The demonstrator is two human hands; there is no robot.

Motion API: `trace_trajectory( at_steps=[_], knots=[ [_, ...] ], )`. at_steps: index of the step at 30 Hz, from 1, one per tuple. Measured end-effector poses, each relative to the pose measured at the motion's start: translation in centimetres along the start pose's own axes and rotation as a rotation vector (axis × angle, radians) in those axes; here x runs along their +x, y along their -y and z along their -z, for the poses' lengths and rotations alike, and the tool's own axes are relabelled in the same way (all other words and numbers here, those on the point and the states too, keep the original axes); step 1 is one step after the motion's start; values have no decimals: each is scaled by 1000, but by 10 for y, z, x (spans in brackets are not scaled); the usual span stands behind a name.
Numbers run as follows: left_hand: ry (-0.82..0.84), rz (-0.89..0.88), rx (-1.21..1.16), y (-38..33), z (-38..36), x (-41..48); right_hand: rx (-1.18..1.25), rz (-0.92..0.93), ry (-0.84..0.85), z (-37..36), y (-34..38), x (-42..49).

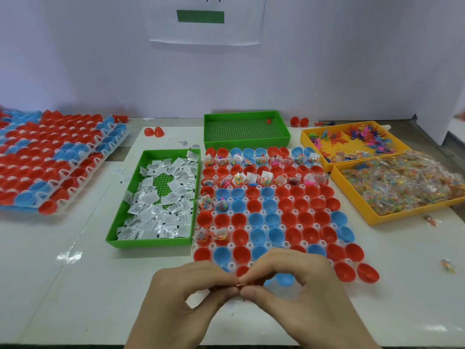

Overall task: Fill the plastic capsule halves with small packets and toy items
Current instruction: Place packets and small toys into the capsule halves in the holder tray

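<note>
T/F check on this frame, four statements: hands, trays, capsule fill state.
1. The left hand and right hand pinch a small orange item together above the near edge of the capsule tray. True.
2. The green tray at the back is full of packets. False: the far green tray is almost bare; the white packets lie in the near green tray.
3. Every capsule half in the centre tray holds something. False: only the far rows and a few at the left do.
4. The far yellow tray and near yellow tray stand to the right of the capsule tray. True.
</note>
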State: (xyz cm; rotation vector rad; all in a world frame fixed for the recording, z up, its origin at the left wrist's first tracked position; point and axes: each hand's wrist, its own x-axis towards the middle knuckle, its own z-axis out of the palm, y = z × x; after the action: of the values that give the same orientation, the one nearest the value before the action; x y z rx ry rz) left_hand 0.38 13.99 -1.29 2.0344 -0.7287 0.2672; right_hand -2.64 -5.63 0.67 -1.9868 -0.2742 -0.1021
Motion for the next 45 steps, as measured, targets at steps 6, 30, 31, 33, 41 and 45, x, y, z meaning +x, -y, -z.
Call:
trace_trajectory(
  at_steps=[6,30,31,33,41,45],
  knots=[
    [-180,193,34,9,6,-20,-138,-9,-162,-6,-6,7],
    [74,194,397,40,-10,-21,-481,15,50,-50,-32,25],
    [67,185,396,40,-10,-21,-472,15,54,-48,-32,25],
    [59,169,386,40,-10,-20,-462,22,68,-46,-32,25],
    [59,141,340,41,-12,-22,-452,29,77,-43,-32,22],
    [40,136,344,39,-10,-21,-466,28,88,-40,-28,21]
  ],
)
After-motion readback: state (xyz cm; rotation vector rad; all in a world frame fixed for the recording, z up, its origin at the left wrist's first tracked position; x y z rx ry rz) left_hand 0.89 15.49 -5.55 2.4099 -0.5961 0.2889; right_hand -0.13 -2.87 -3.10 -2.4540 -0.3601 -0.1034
